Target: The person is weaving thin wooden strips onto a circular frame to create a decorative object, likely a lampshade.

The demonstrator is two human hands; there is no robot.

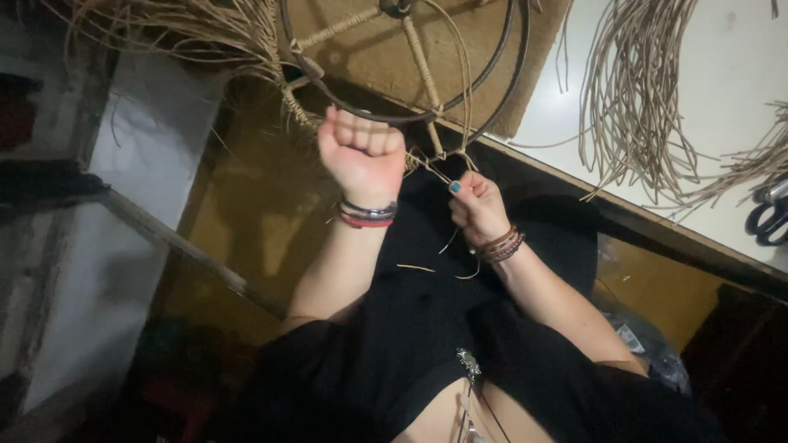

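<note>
A round dark metal frame (492, 66) with spokes wrapped in tan fibre (419, 61) tilts off the table edge toward me. My left hand (364, 152) is closed around the frame's lower rim, palm toward me, with bracelets on the wrist. My right hand (476, 205) pinches thin tan fibre strands (439, 168) just below the rim where a wrapped spoke meets it. Loose strand ends trail past my right wrist over my black clothing.
A bundle of long tan fibre strands (632, 98) lies on the white table (730, 57) at right, black-handled scissors (767, 215) near its edge. More loose fibre (172, 29) hangs at top left. A brown mat (369, 57) lies under the frame. Shelving stands at left.
</note>
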